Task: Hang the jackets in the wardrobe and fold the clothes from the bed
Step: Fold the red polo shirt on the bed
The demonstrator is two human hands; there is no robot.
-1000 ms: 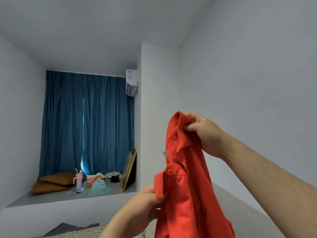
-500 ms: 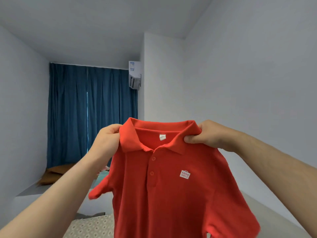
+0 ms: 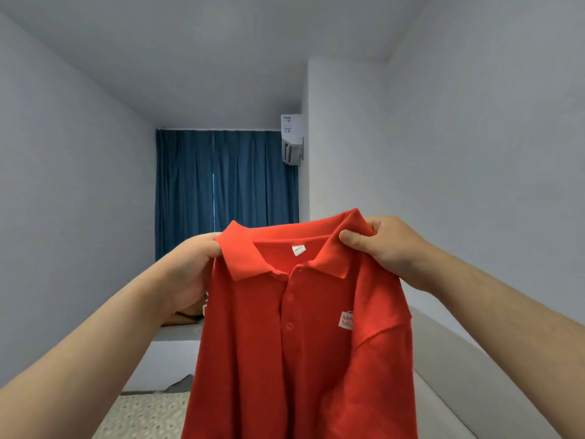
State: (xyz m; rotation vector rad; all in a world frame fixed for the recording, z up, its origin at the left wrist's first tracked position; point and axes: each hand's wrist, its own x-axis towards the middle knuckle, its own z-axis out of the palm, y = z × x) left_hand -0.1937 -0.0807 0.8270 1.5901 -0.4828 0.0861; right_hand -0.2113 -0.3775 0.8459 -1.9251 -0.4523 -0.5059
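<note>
You hold the red polo shirt point(image 3: 304, 359) up in the air before you, buttoned front facing you, its hem out of view below. Your left hand point(image 3: 193, 270) pinches the collar's left end and your right hand point(image 3: 384, 245) pinches its right end, fingers curled into the fabric. Under the shirt, at lower left, lies the patterned bed point(image 3: 148, 413). Beyond it runs a raised ledge point(image 3: 177, 335), then the drawn blue curtain point(image 3: 228, 191), with an air conditioner point(image 3: 292, 141) high at its right

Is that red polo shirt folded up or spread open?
Spread open, not folded. The red polo shirt hangs front out, with the left hand and the right hand pinching its collar ends.
</note>
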